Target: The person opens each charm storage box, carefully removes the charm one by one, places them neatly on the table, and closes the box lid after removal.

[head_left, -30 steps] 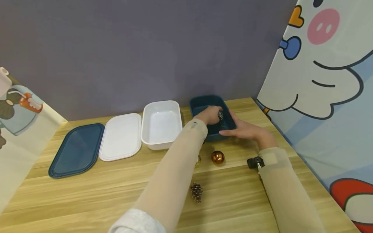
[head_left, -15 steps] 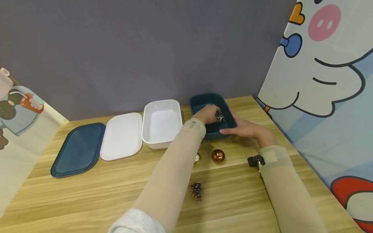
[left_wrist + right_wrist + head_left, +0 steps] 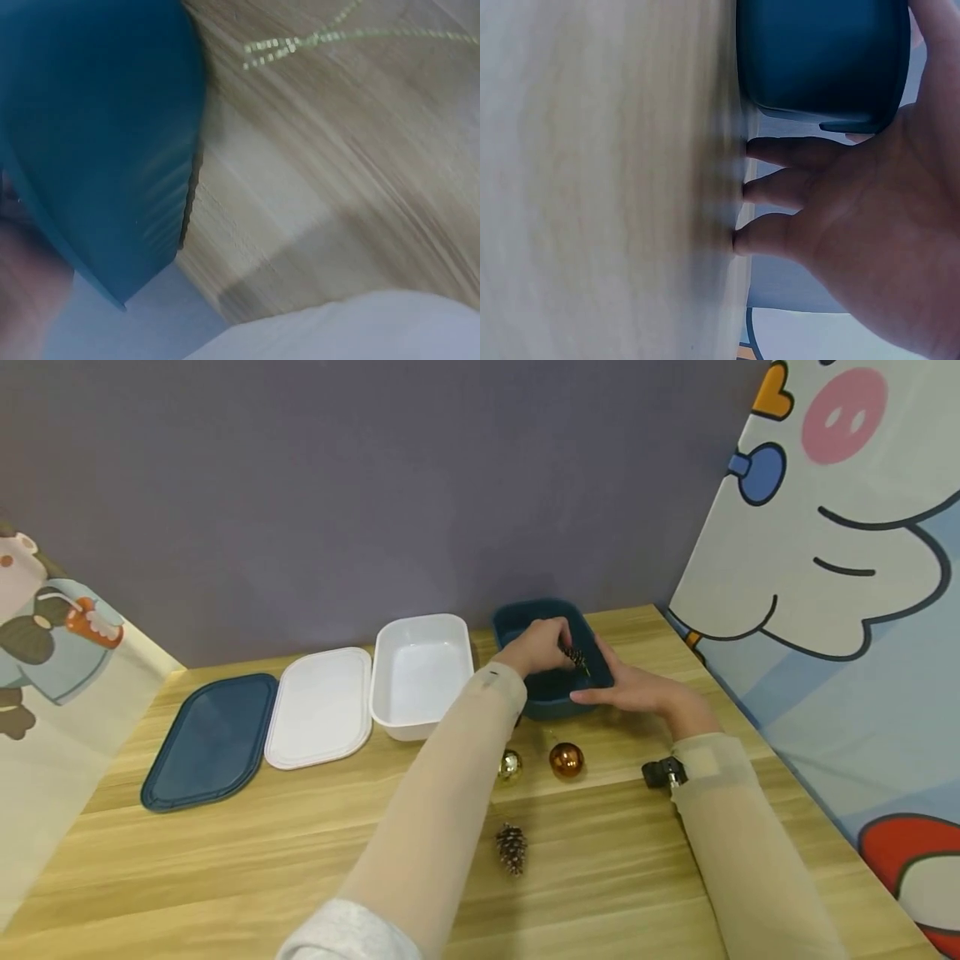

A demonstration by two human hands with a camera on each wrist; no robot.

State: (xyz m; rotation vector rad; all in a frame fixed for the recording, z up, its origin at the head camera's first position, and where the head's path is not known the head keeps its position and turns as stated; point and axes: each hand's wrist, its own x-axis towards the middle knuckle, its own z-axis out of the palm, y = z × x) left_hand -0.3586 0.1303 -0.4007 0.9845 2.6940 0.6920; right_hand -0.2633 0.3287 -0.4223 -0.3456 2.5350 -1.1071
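Observation:
In the head view my left hand (image 3: 542, 645) is inside the dark teal box (image 3: 555, 702), pinching a small brown pinecone (image 3: 576, 657) with a gold cord. My right hand (image 3: 633, 687) spans the box's near right corner, thumb along the front wall and fingers at the right side. The right wrist view shows its fingers (image 3: 780, 187) straight, with several tips down at the table beside the box. An amber bauble (image 3: 566, 761), a gold bauble (image 3: 510, 766) and another pinecone (image 3: 512, 848) lie in front of the box.
Left of the teal box stands a white box (image 3: 422, 672). Beyond it lie a white lid (image 3: 320, 708) and a dark blue lid (image 3: 210, 743). A grey wall (image 3: 337, 510) rises behind the table, and a cartoon panel (image 3: 825, 577) borders the right. A gold cord (image 3: 292, 46) lies on the wood.
My left hand has shifted and turned slightly inside the teal box, still pinching the pinecone. The right hand keeps its place at the corner. The head view has shifted a little.

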